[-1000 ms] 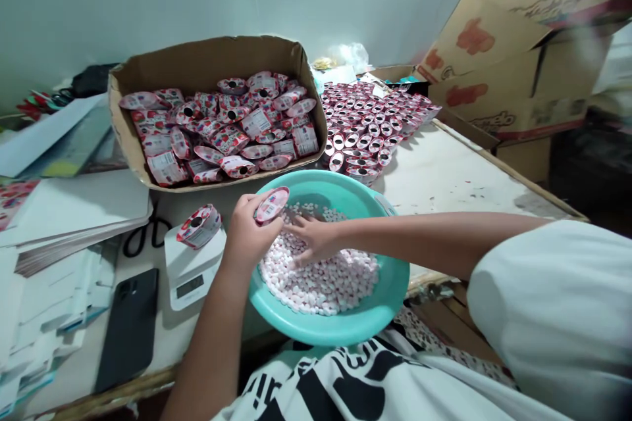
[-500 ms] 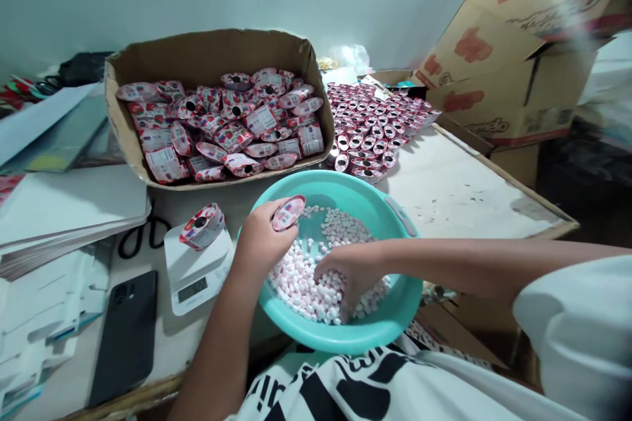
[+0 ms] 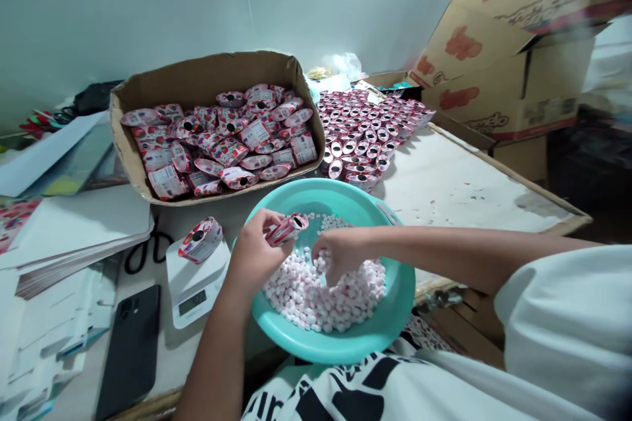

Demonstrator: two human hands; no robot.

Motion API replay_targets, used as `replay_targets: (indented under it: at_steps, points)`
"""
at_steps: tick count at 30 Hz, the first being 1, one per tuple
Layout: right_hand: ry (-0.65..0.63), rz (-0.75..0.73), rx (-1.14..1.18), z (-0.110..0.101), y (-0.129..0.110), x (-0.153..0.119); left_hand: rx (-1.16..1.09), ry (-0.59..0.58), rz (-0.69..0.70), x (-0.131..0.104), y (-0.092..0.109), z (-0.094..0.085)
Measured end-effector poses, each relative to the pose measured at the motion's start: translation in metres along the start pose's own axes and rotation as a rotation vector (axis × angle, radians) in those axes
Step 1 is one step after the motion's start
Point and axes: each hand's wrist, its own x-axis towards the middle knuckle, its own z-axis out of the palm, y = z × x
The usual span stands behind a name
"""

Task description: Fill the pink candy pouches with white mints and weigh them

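Observation:
My left hand (image 3: pixel 253 251) is closed round a small red-and-pink printed packet (image 3: pixel 287 229), tilted so its dark open hole shows. My right hand (image 3: pixel 343 251) is curled over the heap of small pale pink and white candies (image 3: pixel 320 306), with a few candies at its fingertips. Both hands are over the turquoise basin (image 3: pixel 395 316) that holds the candies. Left of the basin, another such packet (image 3: pixel 201 241) lies on a white kitchen scale (image 3: pixel 184 283) with a lit display, too small to read surely.
A cardboard box (image 3: pixel 118 138) full of packets stands behind the basin. Many open-topped packets (image 3: pixel 365 128) stand packed together to its right. A black phone (image 3: pixel 129 348), scissors (image 3: pixel 135 256) and stacked papers (image 3: pixel 74 223) lie left. Large cartons (image 3: pixel 523 92) stand right.
My right hand has risen out of the candies and moved slightly left, its fingers drawing together. My left hand has turned the packet so its hole shows. The view has shifted slightly.

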Motion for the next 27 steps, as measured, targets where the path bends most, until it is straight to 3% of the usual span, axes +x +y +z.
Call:
replay_targets:
  at_steps: [3, 8, 12, 18, 23, 27]
  points:
    - [-0.05, 0.005, 0.002, -0.036, 0.006, -0.004, 0.106, -0.043, 0.033, 0.0, 0.003, 0.001]
    - [0.023, -0.029, -0.05, -0.074, -0.009, -0.011, 0.194, -0.28, 0.227, 0.002, 0.004, 0.004]
    - [0.003, -0.098, -0.201, -0.073, -0.033, -0.001, 0.172, -0.317, 0.242, 0.002, 0.005, 0.003]
    - [0.042, -0.091, -0.381, -0.062, -0.063, 0.008, 0.143, -0.271, 0.2, 0.0, 0.004, 0.0]
    - [0.115, -0.145, -0.434, -0.062, -0.074, -0.009, 0.162, -0.218, 0.157, 0.002, 0.001, 0.001]
    - [0.22, -0.179, -0.453, -0.063, -0.071, -0.035, 0.11, -0.175, 0.157, 0.001, 0.003, -0.002]
